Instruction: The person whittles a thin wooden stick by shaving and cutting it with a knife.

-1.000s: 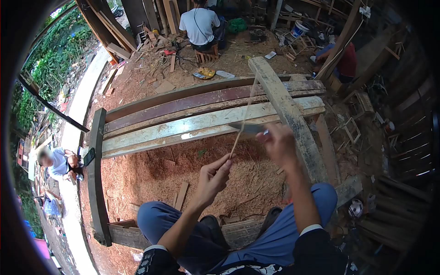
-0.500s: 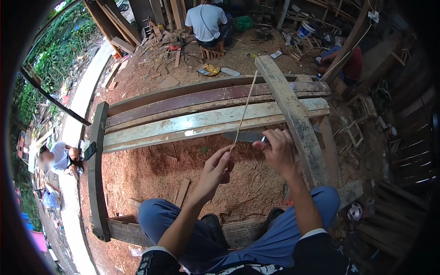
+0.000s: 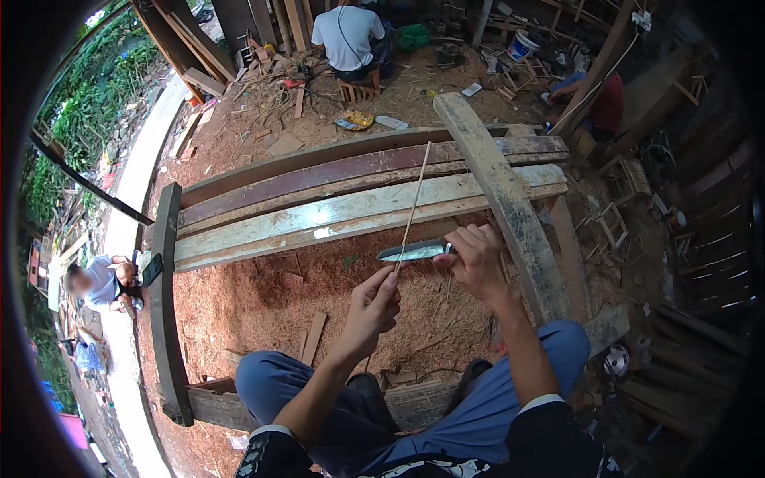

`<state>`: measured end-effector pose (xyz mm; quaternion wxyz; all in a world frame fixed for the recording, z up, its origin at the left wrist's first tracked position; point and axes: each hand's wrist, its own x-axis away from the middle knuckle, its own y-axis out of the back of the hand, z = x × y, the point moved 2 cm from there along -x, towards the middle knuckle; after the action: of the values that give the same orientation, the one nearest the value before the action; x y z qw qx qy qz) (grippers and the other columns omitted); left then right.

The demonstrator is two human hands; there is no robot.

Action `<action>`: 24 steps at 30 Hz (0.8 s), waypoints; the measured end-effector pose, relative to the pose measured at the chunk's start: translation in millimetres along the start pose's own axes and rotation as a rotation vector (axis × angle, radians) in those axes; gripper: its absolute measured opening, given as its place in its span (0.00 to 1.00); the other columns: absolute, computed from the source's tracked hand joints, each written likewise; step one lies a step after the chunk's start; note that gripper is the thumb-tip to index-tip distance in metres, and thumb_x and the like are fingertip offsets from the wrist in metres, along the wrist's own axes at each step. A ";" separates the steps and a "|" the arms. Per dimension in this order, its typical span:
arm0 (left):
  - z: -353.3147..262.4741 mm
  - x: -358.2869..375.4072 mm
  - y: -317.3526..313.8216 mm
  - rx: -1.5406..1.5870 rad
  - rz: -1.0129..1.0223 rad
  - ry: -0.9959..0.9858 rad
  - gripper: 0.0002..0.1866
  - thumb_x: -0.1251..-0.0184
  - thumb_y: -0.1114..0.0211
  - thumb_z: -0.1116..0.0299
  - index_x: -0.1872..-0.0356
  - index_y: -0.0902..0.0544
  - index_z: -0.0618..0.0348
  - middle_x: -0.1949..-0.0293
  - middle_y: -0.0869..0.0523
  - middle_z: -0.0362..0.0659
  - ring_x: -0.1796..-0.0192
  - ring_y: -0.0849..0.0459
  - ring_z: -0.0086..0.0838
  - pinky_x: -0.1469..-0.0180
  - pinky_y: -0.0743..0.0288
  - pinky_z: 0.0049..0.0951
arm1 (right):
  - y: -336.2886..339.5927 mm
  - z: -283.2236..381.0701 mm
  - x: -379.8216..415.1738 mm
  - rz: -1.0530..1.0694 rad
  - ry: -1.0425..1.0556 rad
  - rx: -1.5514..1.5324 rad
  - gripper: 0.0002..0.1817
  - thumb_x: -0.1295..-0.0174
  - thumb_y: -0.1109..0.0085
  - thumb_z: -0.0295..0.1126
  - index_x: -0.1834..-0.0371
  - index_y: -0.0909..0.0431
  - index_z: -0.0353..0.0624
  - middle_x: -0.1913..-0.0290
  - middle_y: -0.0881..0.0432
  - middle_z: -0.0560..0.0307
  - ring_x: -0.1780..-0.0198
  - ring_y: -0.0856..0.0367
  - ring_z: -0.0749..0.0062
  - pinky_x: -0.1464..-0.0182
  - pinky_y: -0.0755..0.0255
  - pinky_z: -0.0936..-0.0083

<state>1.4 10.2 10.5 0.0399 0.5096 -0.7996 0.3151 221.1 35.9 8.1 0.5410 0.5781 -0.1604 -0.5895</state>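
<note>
My left hand [image 3: 376, 303] pinches a thin wooden stick [image 3: 414, 197] near its lower end, and the stick slants up and away from me. In my right hand [image 3: 478, 261] is a knife [image 3: 416, 251], its handle mostly hidden by my closed fingers. The blade points left and crosses the stick just above my left fingertips. Both hands are over the sawdust-covered ground between my knees. Beyond them lies a bench of long planks [image 3: 295, 217], with a thick wooden beam [image 3: 510, 195] laid across its right side.
A dark crossbeam [image 3: 166, 295] with a phone [image 3: 153, 269] on it stands at left. One person in a white shirt [image 3: 347, 37] sits ahead, another in red [image 3: 607, 103] at right, and a third [image 3: 102, 280] at far left. Wood scraps [image 3: 315, 338] lie on the ground.
The knife blade has tilted and moved slightly down toward my left fingers, now catching light. The stick stands a little more upright, its top lower in view. My head view shifted slightly.
</note>
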 end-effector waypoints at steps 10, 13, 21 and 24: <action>5.1 13.3 16.1 -0.155 0.032 0.043 0.22 0.19 0.49 0.59 0.33 0.28 0.60 0.78 0.37 0.28 0.79 0.44 0.12 0.79 0.51 0.18 | 11.8 -46.2 15.3 -0.044 -0.325 0.134 0.30 0.27 0.59 0.58 0.62 0.23 0.39 0.72 0.20 0.53 0.68 0.22 0.56 0.58 0.32 0.62; 8.7 5.4 23.1 -0.159 0.004 0.073 0.22 0.18 0.51 0.56 0.33 0.27 0.59 0.77 0.37 0.29 0.79 0.44 0.13 0.78 0.50 0.19 | 3.6 -35.6 11.3 -0.010 -0.359 0.032 0.29 0.28 0.56 0.58 0.63 0.24 0.39 0.72 0.21 0.51 0.67 0.22 0.52 0.58 0.33 0.60; -9.3 -20.4 24.8 -0.084 -0.138 -0.073 0.25 0.19 0.53 0.48 0.38 0.23 0.57 0.77 0.34 0.28 0.79 0.43 0.12 0.77 0.49 0.18 | 2.3 -5.9 -6.4 0.065 -0.284 -0.167 0.25 0.34 0.41 0.54 0.65 0.23 0.38 0.74 0.22 0.52 0.72 0.23 0.56 0.67 0.32 0.63; -11.5 -21.6 28.0 -0.087 -0.129 -0.051 0.25 0.21 0.49 0.47 0.39 0.22 0.56 0.75 0.28 0.30 0.77 0.36 0.11 0.77 0.45 0.16 | 4.0 6.7 -6.0 0.263 -0.422 -0.323 0.24 0.39 0.34 0.52 0.63 0.22 0.39 0.76 0.23 0.56 0.76 0.24 0.67 0.71 0.33 0.68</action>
<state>-14.8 41.4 -1.6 0.0618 0.5659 -0.7788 0.2636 215.7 36.5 16.3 0.6524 0.3232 -0.2468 -0.6395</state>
